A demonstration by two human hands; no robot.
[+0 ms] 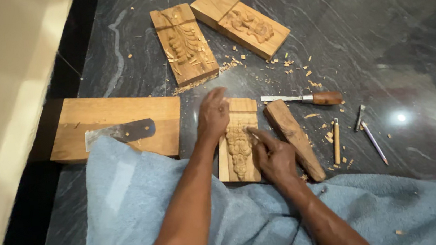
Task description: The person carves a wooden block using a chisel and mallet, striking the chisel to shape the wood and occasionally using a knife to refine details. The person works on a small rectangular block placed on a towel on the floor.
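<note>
Two hands working a small carved wooden panel (239,146) on a dark stone floor (379,27)

The panel is lying lengthwise away from the person, between both hands, against the blue cloth (249,226) over the lap. The left hand (212,115) is pressing down on the panel's far left corner, fingers bent and together; the right hand (273,154) is sitting at its near right edge, pinching a thin tool whose tip is touching the carving, so it is nearer the relief. A wooden mallet (294,139) is lying just right, chisels (301,98) beyond, two more carved blocks (240,22) farther off
</note>
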